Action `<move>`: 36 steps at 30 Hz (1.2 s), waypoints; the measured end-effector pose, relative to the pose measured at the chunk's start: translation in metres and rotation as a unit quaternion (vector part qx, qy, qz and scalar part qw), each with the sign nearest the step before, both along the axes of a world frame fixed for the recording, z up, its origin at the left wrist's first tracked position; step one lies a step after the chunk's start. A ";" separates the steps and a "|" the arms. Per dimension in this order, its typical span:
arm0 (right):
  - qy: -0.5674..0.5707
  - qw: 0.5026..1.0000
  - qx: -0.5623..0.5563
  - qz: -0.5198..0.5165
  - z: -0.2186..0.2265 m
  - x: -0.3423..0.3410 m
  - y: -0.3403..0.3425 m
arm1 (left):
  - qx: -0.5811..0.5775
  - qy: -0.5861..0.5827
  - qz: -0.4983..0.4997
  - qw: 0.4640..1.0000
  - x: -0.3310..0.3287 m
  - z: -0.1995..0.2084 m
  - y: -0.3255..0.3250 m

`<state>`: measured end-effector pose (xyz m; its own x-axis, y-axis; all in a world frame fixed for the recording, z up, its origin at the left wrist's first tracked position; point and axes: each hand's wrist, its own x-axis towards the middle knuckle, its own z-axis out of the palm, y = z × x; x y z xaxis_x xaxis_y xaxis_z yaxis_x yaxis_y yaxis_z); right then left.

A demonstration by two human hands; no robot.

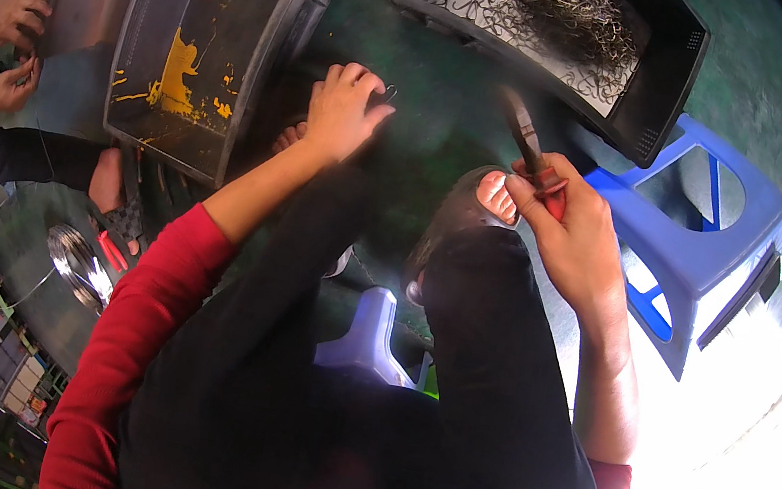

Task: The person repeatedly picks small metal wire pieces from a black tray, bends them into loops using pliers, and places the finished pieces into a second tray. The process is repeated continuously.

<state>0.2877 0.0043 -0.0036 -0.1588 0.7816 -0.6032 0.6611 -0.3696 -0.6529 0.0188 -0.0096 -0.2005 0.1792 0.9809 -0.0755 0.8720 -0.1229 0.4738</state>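
A small bent wire hook shows at the fingertips of my left hand, which is closed with the thumb and fingers pinched on it. Across from it, my right hand is wrapped around the red handles of a pair of pliers. Their dark metal head points up and away from me, a little blurred. The plier jaws are apart from the wire hook. Beyond both hands, a black crate holds a tangled heap of similar wire hooks on a pale bottom.
To my left stands a tipped black crate with yellow stains. A blue plastic stool stands at the right. Another person's hands are at far left, near a wire coil and red-handled pliers. My knees frame the green floor.
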 end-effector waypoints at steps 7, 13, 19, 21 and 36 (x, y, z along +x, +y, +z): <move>0.004 1.000 0.001 0.013 -0.002 -0.005 -0.004 | -0.116 -0.159 0.081 0.977 0.010 0.025 0.018; 0.033 0.997 0.017 0.066 -0.006 -0.023 -0.008 | -0.170 -0.334 0.079 0.924 0.004 0.123 0.019; 0.028 0.995 0.027 0.089 0.001 -0.036 -0.006 | -0.191 -0.347 0.077 0.915 0.009 0.173 0.013; 0.017 0.995 0.031 0.093 0.005 -0.038 -0.006 | -0.181 -0.346 0.074 0.918 0.010 0.177 0.012; 0.042 0.993 0.047 0.098 0.018 -0.043 -0.003 | -0.280 -0.474 0.126 0.825 -0.008 0.193 0.015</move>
<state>0.2450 0.0011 0.0141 -0.3601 0.7828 -0.5075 0.6566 -0.1737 -0.7339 0.0112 0.0052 -0.0076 0.2142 0.8548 -0.4726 0.0420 0.4754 0.8788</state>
